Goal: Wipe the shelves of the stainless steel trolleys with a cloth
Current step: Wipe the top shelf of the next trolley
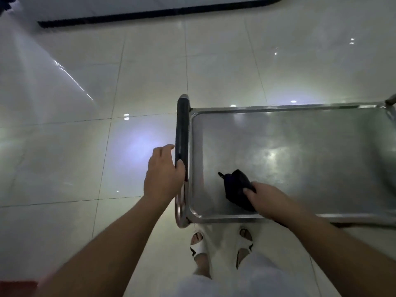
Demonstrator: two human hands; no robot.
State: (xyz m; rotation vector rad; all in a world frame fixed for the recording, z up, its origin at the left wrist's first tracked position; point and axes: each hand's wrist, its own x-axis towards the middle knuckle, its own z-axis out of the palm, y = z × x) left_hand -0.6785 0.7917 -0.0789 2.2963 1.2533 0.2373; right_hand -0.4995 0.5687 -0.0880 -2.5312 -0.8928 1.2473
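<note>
Beyond the right hand [267,198], the trolley's top shelf [300,146] runs out past the picture's right edge, so its far end cannot be seen. Under that hand's fingers the near part of the dark cloth [235,187] is covered. The left hand [162,174] hides the stretch of handle [182,133] it grips. Any lower shelves lie hidden beneath the top one.

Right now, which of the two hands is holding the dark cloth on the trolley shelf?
The right hand holds the dark cloth on the top shelf; the left hand instead grips the trolley's black handle.
</note>
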